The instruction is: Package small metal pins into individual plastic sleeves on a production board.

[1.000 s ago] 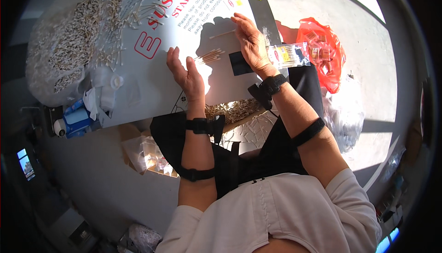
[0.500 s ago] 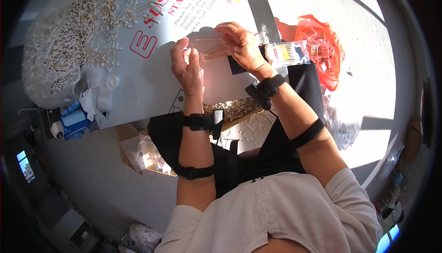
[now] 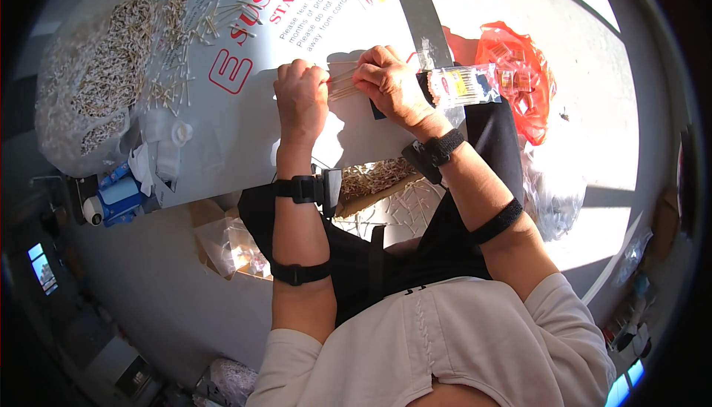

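- A person seated at a bench (image 3: 222,162) holds a small bundle of thin pale sticks (image 3: 343,84) between both hands, above a large white printed sheet (image 3: 245,110) that covers the bench top.
- The left hand (image 3: 300,99) is curled into a loose fist around one end of the bundle, knuckles up.
- The right hand (image 3: 386,81) closes its fingers on the other end, so the sticks bridge the short gap between the two hands.
- Just beside the right hand, toward the person's right, lies a clear packet (image 3: 463,84) with a yellow and red label, filled with sticks.
- Beyond the packet sits a crumpled orange plastic bag (image 3: 519,73), in bright sun.
- At the far left of the bench a big clear bag (image 3: 89,81) bulges with pale sticks; loose sticks (image 3: 178,51) are scattered on the sheet next to it.
- Near the left edge of the sheet stand a small white bottle (image 3: 174,140) and a blue and white container (image 3: 119,196).
- Below the hands, on the person's dark lap, a shallow tray (image 3: 378,181) holds more sticks.
- Black straps ring both wrists and both forearms.
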{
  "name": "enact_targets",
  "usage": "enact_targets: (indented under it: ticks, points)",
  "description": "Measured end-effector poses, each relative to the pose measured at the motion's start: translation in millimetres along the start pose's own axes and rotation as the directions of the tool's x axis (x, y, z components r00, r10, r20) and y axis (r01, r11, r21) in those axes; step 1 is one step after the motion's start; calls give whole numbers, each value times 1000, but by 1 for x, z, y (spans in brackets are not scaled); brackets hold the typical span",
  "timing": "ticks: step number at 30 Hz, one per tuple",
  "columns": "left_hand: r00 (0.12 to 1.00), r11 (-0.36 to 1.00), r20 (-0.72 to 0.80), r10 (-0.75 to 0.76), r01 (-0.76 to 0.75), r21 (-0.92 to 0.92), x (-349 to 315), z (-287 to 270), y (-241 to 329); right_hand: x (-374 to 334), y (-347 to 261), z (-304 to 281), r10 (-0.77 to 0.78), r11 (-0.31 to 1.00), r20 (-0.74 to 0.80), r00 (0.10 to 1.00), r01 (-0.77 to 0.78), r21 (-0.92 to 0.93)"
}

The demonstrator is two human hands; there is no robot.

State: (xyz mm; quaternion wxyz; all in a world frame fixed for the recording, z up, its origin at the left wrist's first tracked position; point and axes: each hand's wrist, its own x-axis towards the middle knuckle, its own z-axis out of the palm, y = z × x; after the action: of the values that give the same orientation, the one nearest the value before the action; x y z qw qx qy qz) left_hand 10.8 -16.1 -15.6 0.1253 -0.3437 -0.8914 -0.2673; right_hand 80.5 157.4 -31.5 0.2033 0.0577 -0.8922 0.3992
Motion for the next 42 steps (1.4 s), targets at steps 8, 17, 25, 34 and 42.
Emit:
enact_targets:
  ticks: [8, 17, 25, 34, 42]
  points:
    - [994, 999, 112, -6, 1, 39, 4, -1, 2, -2, 1, -1, -22, 999, 12, 1000, 22, 42]
    - [991, 995, 132, -1, -12, 99, 5, -3, 18, -6, 1, -1, -30, 998, -19, 999, 30, 46]
    - [988, 988, 144, 56, -76, 136, 13, -5, 14, -5, 3, -3, -64, 996, 16, 998, 62, 64]
    - [998, 998, 47, -48, 46, 38, 22, 1, 9, -4, -2, -7, 16, 986, 14, 1000, -18, 167]
    - [999, 997, 2, -35, 35, -62, -1, 14, 17, -8, -4, 0, 405, 725, -111, 908, -245, 644]
